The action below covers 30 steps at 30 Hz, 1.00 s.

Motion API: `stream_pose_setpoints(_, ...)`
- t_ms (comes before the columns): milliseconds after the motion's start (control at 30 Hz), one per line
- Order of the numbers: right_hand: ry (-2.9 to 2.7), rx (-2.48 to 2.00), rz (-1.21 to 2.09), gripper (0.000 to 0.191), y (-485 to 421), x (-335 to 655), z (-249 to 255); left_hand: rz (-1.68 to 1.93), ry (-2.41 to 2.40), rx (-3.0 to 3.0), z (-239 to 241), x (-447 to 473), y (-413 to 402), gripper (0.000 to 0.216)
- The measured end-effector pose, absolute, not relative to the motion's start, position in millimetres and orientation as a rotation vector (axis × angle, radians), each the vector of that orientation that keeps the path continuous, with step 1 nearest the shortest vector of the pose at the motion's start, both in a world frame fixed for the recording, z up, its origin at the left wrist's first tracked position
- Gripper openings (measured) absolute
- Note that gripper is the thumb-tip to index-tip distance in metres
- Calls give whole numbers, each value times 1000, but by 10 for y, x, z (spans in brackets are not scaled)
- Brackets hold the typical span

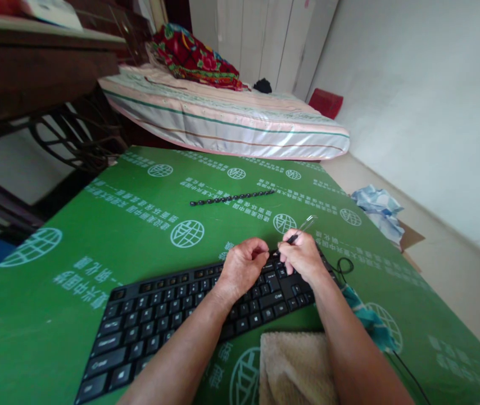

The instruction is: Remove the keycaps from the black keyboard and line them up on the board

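Observation:
A black keyboard [159, 315] lies at a slant on the green table. Along its far edge, the top row shows open key sockets without caps. My left hand [244, 267] is at this far edge, thumb and forefinger pinched together; whatever is between them is hidden. Close beside it, my right hand [303, 256] grips a slim black-handled keycap puller [308, 221] whose thin wire loop points up and away from me. Its lower end is near the left fingertips over the keyboard. Farther off, small black keycaps [231, 198] lie lined up in a row.
A folded beige towel [290, 365] lies at the near edge, and a teal cloth [368, 320] and black cable [343, 267] are right of the keyboard. Beyond the green table [109, 230] stands a bed [231, 126]. Crumpled blue-white material [377, 208] sits on the right.

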State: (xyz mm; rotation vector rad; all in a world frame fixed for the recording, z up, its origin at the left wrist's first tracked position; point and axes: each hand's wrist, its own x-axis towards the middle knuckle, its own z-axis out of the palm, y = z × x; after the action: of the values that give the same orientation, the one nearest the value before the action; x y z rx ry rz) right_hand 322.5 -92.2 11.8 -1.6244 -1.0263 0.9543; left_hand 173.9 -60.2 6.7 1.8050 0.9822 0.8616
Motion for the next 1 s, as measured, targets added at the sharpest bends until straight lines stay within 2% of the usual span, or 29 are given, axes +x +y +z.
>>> stream_pose_setpoints(200, -956, -1574, 965, 9, -911, 3227, 111, 856, 1010, 1911, 59, 1742, -603, 8)
stream_pose_setpoints(433, -910, -1535, 947, 8, -909, 3215, 110, 571, 1109, 2321, 170, 1815, -662, 23)
stream_pose_setpoints(633, -897, -1544, 928, 8, -916, 3205, 124, 347, 1337, 2443, 310, 1990, -746, 15)
stream_pose_setpoints(1000, -890, -1462, 930, 11, -927, 3175, 149, 565, 1331, 2464, 130, 2024, -734, 11)
